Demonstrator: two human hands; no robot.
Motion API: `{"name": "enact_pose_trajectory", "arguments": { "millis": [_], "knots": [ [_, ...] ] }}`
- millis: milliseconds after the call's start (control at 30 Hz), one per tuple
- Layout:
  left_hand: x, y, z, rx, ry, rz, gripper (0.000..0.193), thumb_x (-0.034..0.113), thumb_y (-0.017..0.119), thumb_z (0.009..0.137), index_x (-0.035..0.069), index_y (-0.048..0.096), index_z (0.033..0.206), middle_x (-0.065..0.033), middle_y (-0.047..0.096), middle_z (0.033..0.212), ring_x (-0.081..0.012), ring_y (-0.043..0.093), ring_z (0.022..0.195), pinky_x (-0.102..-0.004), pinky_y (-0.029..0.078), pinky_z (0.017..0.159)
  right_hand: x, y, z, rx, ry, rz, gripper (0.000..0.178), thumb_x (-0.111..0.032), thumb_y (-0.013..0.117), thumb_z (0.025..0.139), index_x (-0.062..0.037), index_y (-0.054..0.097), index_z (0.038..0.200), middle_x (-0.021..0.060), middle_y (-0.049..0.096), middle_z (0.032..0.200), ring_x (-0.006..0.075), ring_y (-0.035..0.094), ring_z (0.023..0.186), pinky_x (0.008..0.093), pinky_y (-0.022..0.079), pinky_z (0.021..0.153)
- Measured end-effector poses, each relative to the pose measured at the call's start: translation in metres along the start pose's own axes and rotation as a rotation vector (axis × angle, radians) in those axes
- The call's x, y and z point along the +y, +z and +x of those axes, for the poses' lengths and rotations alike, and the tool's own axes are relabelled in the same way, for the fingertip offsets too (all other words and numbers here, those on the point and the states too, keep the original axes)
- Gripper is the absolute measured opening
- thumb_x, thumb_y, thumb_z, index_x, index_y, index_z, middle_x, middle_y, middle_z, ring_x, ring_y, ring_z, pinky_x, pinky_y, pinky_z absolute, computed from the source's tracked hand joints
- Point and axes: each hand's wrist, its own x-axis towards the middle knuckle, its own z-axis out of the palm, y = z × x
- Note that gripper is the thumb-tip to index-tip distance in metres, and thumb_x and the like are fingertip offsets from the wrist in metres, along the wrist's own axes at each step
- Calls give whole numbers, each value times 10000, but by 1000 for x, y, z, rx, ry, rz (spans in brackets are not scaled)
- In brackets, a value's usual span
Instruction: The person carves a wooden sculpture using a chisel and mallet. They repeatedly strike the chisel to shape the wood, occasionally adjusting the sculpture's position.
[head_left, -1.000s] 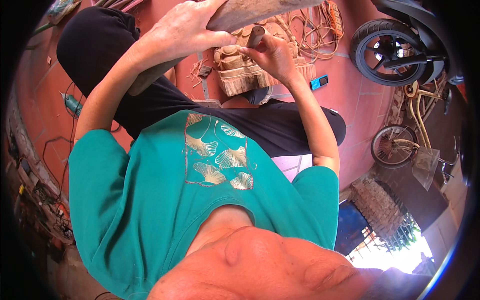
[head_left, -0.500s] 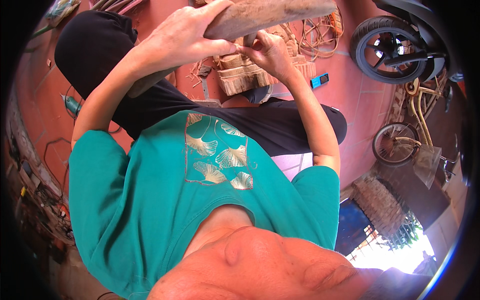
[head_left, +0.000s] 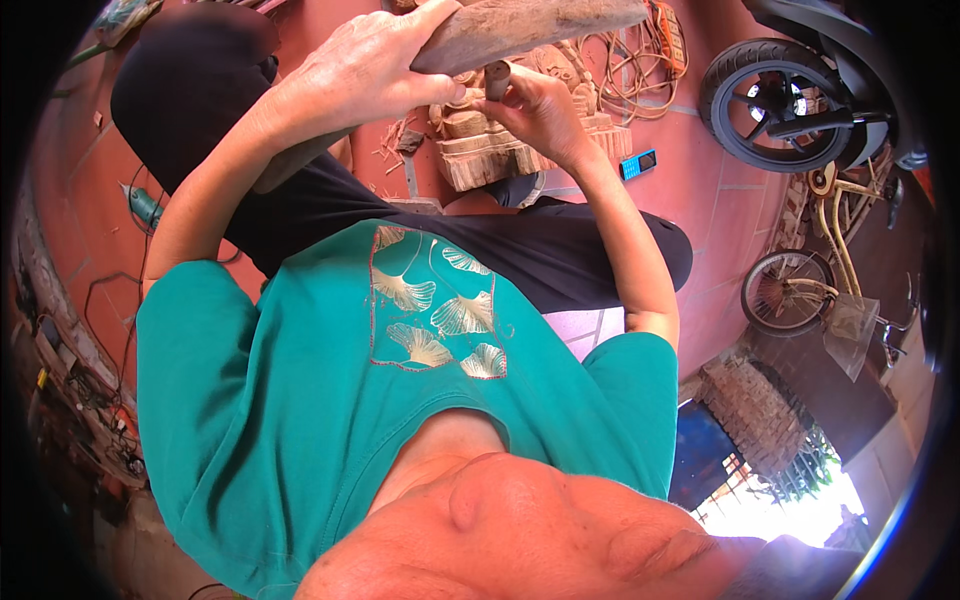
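Note:
My left hand [head_left: 365, 75] is closed round a long, rough wooden mallet [head_left: 540, 32]. Its thick end reaches to the right, and a narrower part shows below my wrist. Close beside it, my right hand [head_left: 545, 112] grips a slim round tool, probably a chisel, by its shaft. The round butt end of that tool [head_left: 497, 75] points up just under the mallet; its tip is hidden. Beneath both hands stands a carved wooden block [head_left: 485, 160] with layered, rippled shapes, partly covered by the hands and the mallet.
Wood chips [head_left: 395, 150] lie on the red tiled floor left of the block. A blue phone [head_left: 638, 164] and a coiled cord [head_left: 640, 85] are to its right. Farther right stand a motorbike wheel [head_left: 775, 100] and a bicycle [head_left: 790, 290]. A green power tool [head_left: 143, 207] lies at left.
The mallet's thick end has shifted slightly up and left. The butt of the slim tool now shows more plainly between mallet and right hand. Both hands keep their grip.

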Motion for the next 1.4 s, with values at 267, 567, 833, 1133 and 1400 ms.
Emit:
{"name": "enact_pose_trajectory", "arguments": {
  "millis": [267,567,833,1133,1400],
  "knots": [
    [0,0,-1,53,13,-11,676,331,775,847,-32,481,1336,-285,635,803,-409,681,739,-444,509,693,3,5,0,6,94,89,343,-287,847,811,-67,663,999,110,685,813,275,706,731,384,537,636],
    [0,-1,-1,51,14,-5,681,321,780,842,-42,482,1336,-286,632,811,-402,676,735,-435,506,699,3,6,2,39,48,88,260,-183,844,850,-37,668,975,26,695,788,96,708,719,273,549,642],
    [12,-6,-5,67,7,-101,652,282,775,838,-23,498,1342,-247,683,923,-335,703,831,-400,525,790,12,8,0,-13,82,69,433,-291,856,800,-61,671,1117,119,711,896,254,721,724,361,564,636],
    [-13,31,-35,108,-19,-81,628,308,787,832,-5,529,1311,-236,692,842,-321,712,804,-409,535,724,2,10,5,-33,-1,-55,370,-264,830,817,-80,674,1098,119,691,864,285,695,772,383,547,659],
    [-7,25,-37,254,-6,-461,569,259,788,845,-6,545,1286,-204,701,903,-259,698,859,-362,526,768,0,9,10,-45,52,34,338,-266,816,823,-110,670,1086,122,692,836,333,698,788,425,532,690]
  ]
}}
